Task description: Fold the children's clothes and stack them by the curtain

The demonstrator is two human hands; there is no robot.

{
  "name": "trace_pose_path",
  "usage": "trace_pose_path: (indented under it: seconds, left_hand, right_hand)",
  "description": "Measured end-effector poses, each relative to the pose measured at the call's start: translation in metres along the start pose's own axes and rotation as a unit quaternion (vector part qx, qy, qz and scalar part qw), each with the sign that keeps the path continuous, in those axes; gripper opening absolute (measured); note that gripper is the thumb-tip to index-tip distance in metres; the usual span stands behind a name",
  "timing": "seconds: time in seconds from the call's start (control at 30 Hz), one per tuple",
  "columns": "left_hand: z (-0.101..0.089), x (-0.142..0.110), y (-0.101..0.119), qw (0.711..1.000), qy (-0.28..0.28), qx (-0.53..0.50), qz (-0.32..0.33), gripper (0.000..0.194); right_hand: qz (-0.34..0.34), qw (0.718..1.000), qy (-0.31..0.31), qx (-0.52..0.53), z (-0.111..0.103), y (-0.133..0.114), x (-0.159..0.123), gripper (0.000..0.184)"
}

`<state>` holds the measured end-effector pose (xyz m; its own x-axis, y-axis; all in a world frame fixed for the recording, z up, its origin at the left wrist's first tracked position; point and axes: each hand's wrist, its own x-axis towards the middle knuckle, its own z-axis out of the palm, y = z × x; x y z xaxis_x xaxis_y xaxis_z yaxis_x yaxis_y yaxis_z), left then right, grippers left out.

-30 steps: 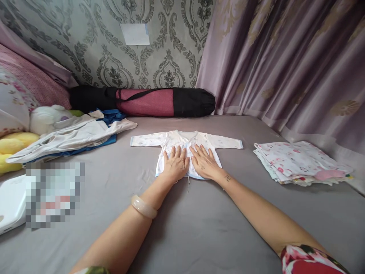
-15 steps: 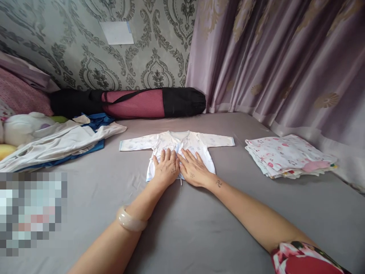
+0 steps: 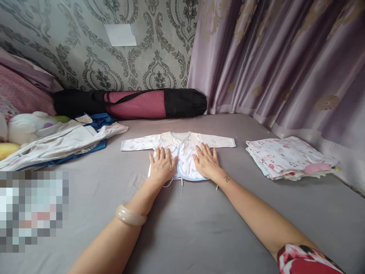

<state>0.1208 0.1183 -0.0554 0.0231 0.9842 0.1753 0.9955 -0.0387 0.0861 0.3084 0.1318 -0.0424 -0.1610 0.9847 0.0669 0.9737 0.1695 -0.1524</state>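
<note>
A small white baby shirt with a faint print and light blue edging lies flat on the grey sheet, both sleeves stretched out to the sides. Thin ties poke out below its hem. My left hand rests palm down on the left half of the shirt, fingers spread. On the right half lies my right hand, also flat with fingers apart. Between the two hands the blue-edged front overlap shows. The cloth under my palms is hidden.
Folded printed cloths are stacked at the right. White and blue clothes lie loosely at the left beside a white plush toy. A black and pink rolled bag lies along the wall; a purple curtain hangs at the right.
My hands have moved apart from the middle of the shirt, the right one further outward to the right. More of the front overlap and lower hem now shows between them.
</note>
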Motion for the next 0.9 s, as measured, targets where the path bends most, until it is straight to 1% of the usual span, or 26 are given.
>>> trace_pose_path:
  seconds: [0.07, 0.13, 0.27, 0.47, 0.6, 0.7, 0.77, 0.83, 0.87, 0.9]
  left_hand:
    - [0.004, 0.002, -0.001, 0.999, -0.033, -0.002, 0.0, 0.064]
    - [0.005, 0.003, -0.002, 0.999, -0.042, -0.001, -0.003, 0.065]
    - [0.004, 0.004, -0.001, 0.998, -0.053, -0.011, -0.007, 0.066]
    - [0.0, 0.004, -0.001, 0.998, -0.049, -0.03, -0.012, 0.063]
    - [-0.005, 0.006, -0.002, 0.999, -0.012, -0.045, -0.006, 0.052]
    - [-0.009, 0.008, -0.005, 0.998, 0.006, -0.063, -0.015, 0.044]
    - [-0.011, 0.009, -0.007, 0.997, 0.005, -0.074, -0.018, 0.04]
    - [-0.012, 0.01, -0.008, 0.997, 0.002, -0.08, -0.015, 0.037]
    - [-0.012, 0.009, -0.009, 0.997, 0.002, -0.081, -0.013, 0.036]
    - [-0.013, 0.009, -0.009, 0.996, 0.001, -0.083, -0.013, 0.036]
  right_hand:
    - [0.01, 1.0, -0.027, 0.004, 0.003, 0.003, 0.001, 0.061]
    - [0.009, 0.999, -0.037, 0.005, 0.004, 0.004, 0.002, 0.063]
    - [0.008, 0.999, -0.037, -0.001, 0.004, 0.003, 0.003, 0.064]
    - [0.009, 0.999, -0.045, -0.011, 0.002, 0.002, 0.002, 0.064]
    - [0.003, 0.998, -0.057, -0.029, -0.005, 0.0, 0.004, 0.064]
    - [-0.025, 0.996, -0.079, -0.043, -0.019, 0.004, 0.015, 0.059]
    - [-0.033, 0.994, -0.102, -0.033, -0.03, 0.012, 0.03, 0.049]
    - [-0.003, 0.993, -0.121, 0.016, -0.04, 0.022, 0.048, 0.038]
    - [0.031, 0.991, -0.117, 0.057, -0.044, 0.028, 0.057, 0.036]
    - [0.072, 0.988, -0.096, 0.098, -0.046, 0.034, 0.065, 0.035]
